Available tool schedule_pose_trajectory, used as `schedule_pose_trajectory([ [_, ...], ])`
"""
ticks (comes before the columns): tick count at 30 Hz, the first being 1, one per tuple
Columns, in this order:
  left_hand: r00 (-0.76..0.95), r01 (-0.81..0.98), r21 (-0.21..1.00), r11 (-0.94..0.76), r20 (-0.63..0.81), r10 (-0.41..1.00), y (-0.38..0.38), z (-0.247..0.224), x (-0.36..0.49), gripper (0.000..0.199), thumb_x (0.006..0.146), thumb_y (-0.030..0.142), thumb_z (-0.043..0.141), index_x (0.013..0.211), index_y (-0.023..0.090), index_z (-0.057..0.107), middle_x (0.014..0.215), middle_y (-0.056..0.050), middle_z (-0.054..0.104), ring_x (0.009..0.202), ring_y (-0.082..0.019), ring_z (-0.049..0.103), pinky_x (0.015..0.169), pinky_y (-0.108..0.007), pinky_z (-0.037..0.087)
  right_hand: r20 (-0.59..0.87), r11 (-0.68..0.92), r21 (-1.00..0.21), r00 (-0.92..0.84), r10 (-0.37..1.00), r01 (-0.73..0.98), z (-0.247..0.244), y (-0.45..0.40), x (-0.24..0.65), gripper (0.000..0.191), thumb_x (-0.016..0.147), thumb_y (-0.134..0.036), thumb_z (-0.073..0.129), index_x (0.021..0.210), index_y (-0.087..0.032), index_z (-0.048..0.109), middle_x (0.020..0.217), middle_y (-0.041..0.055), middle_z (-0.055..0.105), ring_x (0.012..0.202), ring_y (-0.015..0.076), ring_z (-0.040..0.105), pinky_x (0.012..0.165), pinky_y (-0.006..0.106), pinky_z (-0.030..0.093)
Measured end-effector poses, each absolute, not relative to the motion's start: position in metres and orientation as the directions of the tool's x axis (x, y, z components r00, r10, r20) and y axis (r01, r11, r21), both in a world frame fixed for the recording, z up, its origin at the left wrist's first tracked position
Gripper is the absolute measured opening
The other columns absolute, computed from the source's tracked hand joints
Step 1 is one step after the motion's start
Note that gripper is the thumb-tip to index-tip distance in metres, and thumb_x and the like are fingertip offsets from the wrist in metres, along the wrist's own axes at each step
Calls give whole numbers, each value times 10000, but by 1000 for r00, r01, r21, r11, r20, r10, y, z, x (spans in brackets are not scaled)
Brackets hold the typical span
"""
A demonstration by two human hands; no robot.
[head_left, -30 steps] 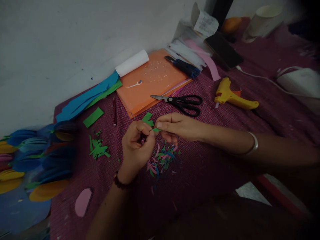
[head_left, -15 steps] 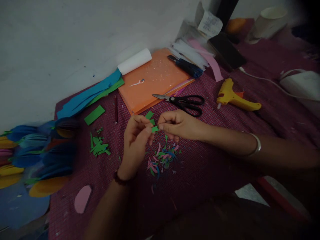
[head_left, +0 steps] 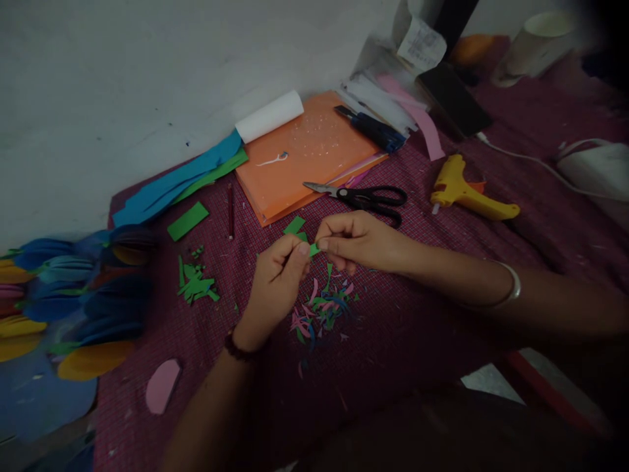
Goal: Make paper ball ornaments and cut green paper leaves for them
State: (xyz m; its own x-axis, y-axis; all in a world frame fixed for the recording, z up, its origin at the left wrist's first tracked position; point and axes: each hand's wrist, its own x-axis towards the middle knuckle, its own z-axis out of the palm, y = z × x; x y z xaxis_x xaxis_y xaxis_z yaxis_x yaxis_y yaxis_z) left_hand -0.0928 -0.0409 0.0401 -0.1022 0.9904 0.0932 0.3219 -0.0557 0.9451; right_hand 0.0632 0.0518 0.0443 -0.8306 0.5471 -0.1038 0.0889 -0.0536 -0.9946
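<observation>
A small green paper piece (head_left: 314,250) is pinched between the fingertips of my left hand (head_left: 279,278) and my right hand (head_left: 366,242), which nearly meet. Two green rectangles (head_left: 295,225) lie just behind the fingers, partly covered. Under my hands is a heap of pink, green and blue scraps (head_left: 324,308). Black-handled scissors (head_left: 363,195) rest beyond my right hand, their tips over an orange sheet stack (head_left: 289,177). To the left are a green strip (head_left: 188,221), a pile of green bits (head_left: 196,283) and a dark red pencil (head_left: 230,211).
A yellow glue gun (head_left: 466,193) lies right, below a dark phone (head_left: 455,101) with a white cable. A box cutter (head_left: 371,130) and white roll (head_left: 270,117) sit on the stack. Blue strips (head_left: 181,180), layered paper shapes (head_left: 93,314) and a pink half-round piece (head_left: 163,387) are left.
My left hand has turned slightly and moved right, its fingers now covering more of the green piece. The whole view has shifted slightly.
</observation>
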Motion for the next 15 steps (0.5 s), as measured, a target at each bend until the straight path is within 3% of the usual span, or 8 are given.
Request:
schedule_pose_trajectory([
  [7,-247,97,994,-46,69,967,-39,34,-98,326,931,347,498,645,189,501,574,34,462,525,-92,412,488,-228,317,-62,-157,-985,-689,722,-76,40,60,63,139,856,-264,574,776,-160,530,509,-76,508,373,37,425,363,158,378],
  [11,-259,113,993,-46,74,963,-40,31,-95,324,924,354,509,645,190,504,579,33,471,521,-91,412,491,-227,321,-67,-179,-982,-767,638,-64,39,56,62,214,861,-365,589,845,-166,514,669,-37,578,469,48,506,430,176,424],
  [15,-191,223,974,-52,95,977,-40,38,-93,323,918,335,506,632,186,506,579,30,472,541,-96,417,515,-232,333,-93,-137,-991,-783,615,11,35,53,61,175,837,-296,605,806,-167,492,629,-61,506,476,44,470,450,176,397],
])
